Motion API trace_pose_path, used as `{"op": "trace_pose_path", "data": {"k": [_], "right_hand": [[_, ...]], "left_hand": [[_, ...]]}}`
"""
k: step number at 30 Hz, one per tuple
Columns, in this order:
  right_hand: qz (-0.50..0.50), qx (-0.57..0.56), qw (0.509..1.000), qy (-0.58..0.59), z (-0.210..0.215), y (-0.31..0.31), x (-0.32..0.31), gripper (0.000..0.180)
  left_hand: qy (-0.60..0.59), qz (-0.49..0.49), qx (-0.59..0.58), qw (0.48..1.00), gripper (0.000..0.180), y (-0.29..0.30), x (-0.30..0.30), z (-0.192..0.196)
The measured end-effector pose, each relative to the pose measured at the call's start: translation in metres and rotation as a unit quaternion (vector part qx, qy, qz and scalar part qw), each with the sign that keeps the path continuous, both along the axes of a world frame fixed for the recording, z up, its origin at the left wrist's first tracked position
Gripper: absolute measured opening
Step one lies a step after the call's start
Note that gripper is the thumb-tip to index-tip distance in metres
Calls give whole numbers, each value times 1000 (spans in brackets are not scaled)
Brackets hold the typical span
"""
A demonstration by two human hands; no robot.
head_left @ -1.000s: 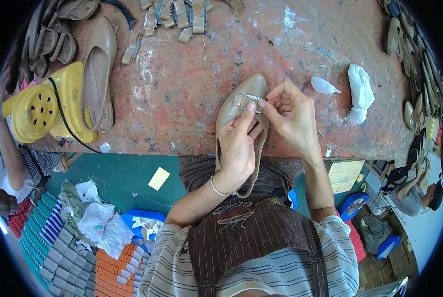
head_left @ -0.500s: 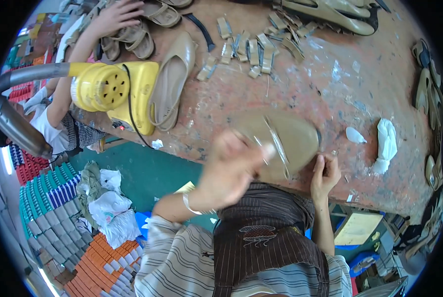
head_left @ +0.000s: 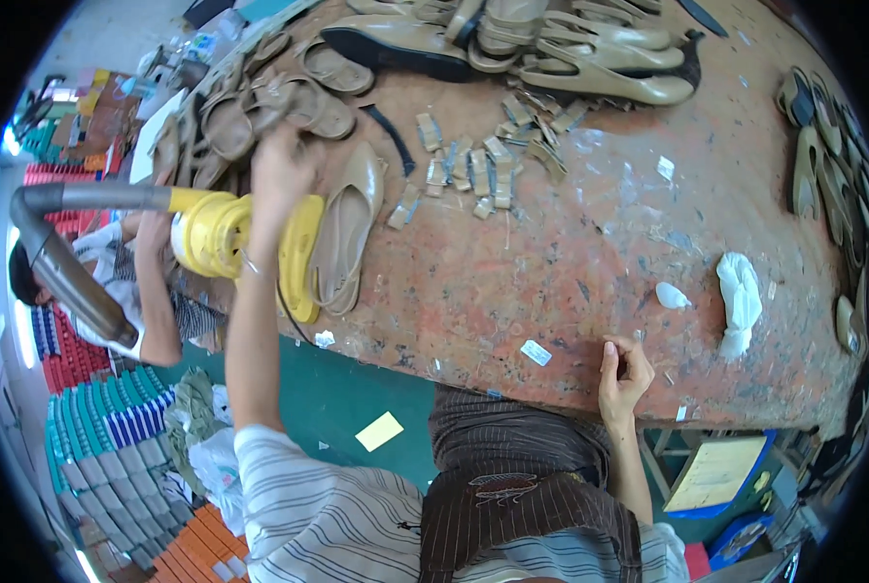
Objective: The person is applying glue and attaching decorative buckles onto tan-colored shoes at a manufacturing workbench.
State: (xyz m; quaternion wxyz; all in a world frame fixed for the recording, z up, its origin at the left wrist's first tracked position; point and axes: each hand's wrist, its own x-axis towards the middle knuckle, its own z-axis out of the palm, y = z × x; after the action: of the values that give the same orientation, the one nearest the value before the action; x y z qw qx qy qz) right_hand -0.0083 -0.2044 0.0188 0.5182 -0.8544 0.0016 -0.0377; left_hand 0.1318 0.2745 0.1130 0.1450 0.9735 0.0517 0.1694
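Note:
My left hand point(head_left: 284, 160), blurred by motion, reaches over the yellow machine to a cluster of tan open sandals point(head_left: 323, 109) at the far left of the table. Whether its fingers hold one of them cannot be made out. A tan slingback shoe point(head_left: 349, 219) lies just right of my left forearm. Over the table's near edge, my right hand point(head_left: 626, 377) is curled, thumb and forefinger tips brought close together; anything pinched between them is too small to see. A small white label point(head_left: 536, 353) lies on the table to its left.
A yellow blower-like machine point(head_left: 211, 233) with a grey hose stands at the left edge, a co-worker point(head_left: 114, 282) behind it. Small tan strap pieces point(head_left: 483, 170), piled shoes point(head_left: 600, 73), a white cloth bundle point(head_left: 739, 303) and a translucent piece point(head_left: 672, 295) lie on the table.
My left hand has swung up and left from the near edge to the sandals. The tan shoe with a pale strap is gone from in front of me. My right hand remains near the edge.

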Motion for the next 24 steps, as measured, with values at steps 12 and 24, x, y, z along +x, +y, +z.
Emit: {"op": "trace_pose_path", "data": {"k": [12, 24], "right_hand": [[-93, -90, 988, -85, 11, -45, 51, 49], [-69, 80, 993, -44, 10, -27, 66, 17]], "left_hand": [[311, 62, 214, 924, 65, -40, -56, -15], [259, -141, -296, 909, 64, -233, -171, -12]]}}
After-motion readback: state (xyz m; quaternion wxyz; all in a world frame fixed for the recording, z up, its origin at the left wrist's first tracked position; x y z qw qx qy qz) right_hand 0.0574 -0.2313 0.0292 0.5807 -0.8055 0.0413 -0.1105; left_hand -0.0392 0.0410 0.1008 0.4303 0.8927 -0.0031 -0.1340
